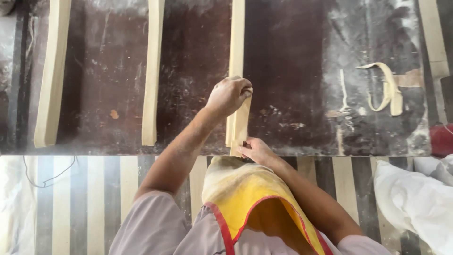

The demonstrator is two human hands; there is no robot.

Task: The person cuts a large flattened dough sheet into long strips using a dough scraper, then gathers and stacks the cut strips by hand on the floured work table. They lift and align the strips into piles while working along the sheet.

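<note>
A long pale dough strip [236, 42] runs down the middle of the dark floured worktop [292, 56] to its near edge. My left hand [229, 94] is closed around this strip partway along it, lifting it off the surface. My right hand [255, 150] pinches the strip's near end at the worktop's front edge. Two more dough strips lie flat to the left, one [152, 71] close by and one [51, 75] at the far left.
A curled dough scrap [387, 89] and thin trimmings lie at the right of the worktop. Another strip [434, 38] runs along the right edge. White cloth [415, 198] is bunched at lower right. I wear a yellow apron [245, 189]. Striped floor lies below.
</note>
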